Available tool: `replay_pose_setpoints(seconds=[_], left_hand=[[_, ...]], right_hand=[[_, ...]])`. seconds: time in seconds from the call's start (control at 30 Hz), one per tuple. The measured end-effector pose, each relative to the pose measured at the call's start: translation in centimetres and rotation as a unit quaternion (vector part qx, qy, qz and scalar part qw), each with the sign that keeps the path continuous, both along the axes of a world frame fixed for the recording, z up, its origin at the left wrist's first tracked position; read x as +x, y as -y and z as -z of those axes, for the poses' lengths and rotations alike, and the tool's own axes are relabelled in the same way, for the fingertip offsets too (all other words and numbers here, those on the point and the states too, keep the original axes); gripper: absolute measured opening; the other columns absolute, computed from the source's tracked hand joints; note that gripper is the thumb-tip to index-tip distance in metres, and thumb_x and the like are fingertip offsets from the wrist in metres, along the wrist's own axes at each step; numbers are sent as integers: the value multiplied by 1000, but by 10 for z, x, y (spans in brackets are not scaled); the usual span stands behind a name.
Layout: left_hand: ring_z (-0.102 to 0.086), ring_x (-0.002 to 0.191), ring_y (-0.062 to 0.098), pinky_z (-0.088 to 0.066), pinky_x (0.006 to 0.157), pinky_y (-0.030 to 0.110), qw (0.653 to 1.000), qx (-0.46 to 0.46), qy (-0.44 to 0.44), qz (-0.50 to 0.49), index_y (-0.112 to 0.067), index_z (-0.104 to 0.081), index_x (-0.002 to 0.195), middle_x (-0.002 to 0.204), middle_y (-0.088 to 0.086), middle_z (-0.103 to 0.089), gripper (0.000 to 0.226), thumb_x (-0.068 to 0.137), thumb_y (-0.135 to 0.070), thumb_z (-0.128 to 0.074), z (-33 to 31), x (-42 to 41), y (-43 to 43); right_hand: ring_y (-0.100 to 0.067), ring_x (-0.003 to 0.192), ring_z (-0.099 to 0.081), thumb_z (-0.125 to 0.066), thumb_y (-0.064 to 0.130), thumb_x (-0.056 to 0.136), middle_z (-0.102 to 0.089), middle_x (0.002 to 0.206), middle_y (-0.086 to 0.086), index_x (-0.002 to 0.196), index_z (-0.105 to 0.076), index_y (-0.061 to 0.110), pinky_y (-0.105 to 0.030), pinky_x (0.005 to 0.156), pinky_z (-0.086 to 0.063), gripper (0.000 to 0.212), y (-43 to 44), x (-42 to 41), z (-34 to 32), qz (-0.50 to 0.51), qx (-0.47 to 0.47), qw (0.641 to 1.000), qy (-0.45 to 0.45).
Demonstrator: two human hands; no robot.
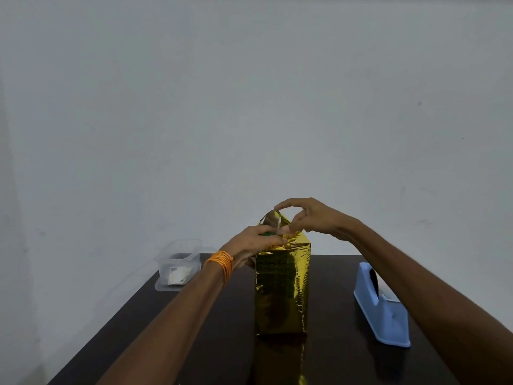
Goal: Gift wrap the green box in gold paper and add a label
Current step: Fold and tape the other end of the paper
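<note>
Gold paper (pixel 281 287) sheathes the upright green box (pixel 268 233); its unfolded top sits directly under both hands, left hand (pixel 258 240) pressing flat-fingered, right hand (pixel 311 218) pinching the raised flap (pixel 270 219).

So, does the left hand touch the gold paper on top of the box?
Touching. The head view shows the left hand lying across the folded gold paper at the top, its straight fingers pressing it down with no gap.
</note>
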State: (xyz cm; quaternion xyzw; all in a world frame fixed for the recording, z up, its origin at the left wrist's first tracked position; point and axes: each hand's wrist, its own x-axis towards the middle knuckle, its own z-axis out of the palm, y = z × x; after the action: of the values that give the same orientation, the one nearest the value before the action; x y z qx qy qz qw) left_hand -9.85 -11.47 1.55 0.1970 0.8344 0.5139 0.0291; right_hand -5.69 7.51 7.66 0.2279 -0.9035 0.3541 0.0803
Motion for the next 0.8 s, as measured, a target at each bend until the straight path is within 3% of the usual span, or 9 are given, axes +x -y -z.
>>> replay_pose_setpoints(seconds=[0.17,0.3,0.4,0.5,0.6,0.67,0.73,0.8], left_hand=[[-45,129,26,-38,101,40,1000,-1,-3,-2,-31,-60,128,142,8,-48,52,80,-43,-75,1,-3,-1],[-46,127,25,-38,101,40,1000,-7,-3,2,-29,-62,125,139,4,-51,52,78,-47,-76,3,-5,-2],[-47,126,25,-38,102,42,1000,-11,-7,1,-29,-63,123,138,5,-51,52,76,-48,-76,2,-4,-1],[-45,130,27,-34,111,48,1000,-18,-21,6,-27,-57,134,144,9,-48,71,71,-54,-77,3,-5,-1],[-46,128,27,-36,111,46,1000,-11,-19,6,-25,-57,134,143,9,-49,66,75,-48,-77,3,-4,-1],[-47,127,26,-38,106,40,1000,-12,-21,7,-25,-58,133,141,8,-50,60,79,-44,-76,2,-6,0],[-48,124,24,-40,95,35,1000,-14,-19,8,-25,-59,132,138,8,-51,56,81,-42,-74,1,-3,-1],[-49,121,23,-41,90,36,1000,-12,-13,5,-25,-59,131,135,7,-53,55,81,-42,-74,1,-3,-2]], right_hand=[[-10,81,-63,-69,13,90,-73,92,-15,137,-49,28,-20,70,-39,53,0,-6,1,-1,12,1000,15],[-8,82,-65,-68,15,90,-73,92,-14,139,-45,32,-20,73,-39,57,3,-12,1,-16,31,999,28],[-14,88,-68,-69,13,89,-74,91,-12,140,-45,32,-29,83,-45,59,5,-19,2,-24,38,998,37],[-27,95,-69,-69,10,86,-73,89,-13,141,-44,30,-42,94,-51,64,7,-25,5,-17,55,998,40],[-27,88,-66,-67,1,84,-67,86,-6,144,-42,24,-48,94,-52,69,11,-29,4,-9,78,996,40],[-24,83,-62,-67,-3,82,-61,89,2,146,-39,21,-45,88,-53,73,13,-31,3,-4,94,995,40],[-19,88,-57,-68,-2,81,-57,100,4,149,-37,20,-35,83,-49,77,15,-34,0,11,124,991,40],[-22,109,-53,-72,7,81,-53,131,-3,150,-36,25,-30,88,-46,80,16,-39,-3,33,163,985,34]])
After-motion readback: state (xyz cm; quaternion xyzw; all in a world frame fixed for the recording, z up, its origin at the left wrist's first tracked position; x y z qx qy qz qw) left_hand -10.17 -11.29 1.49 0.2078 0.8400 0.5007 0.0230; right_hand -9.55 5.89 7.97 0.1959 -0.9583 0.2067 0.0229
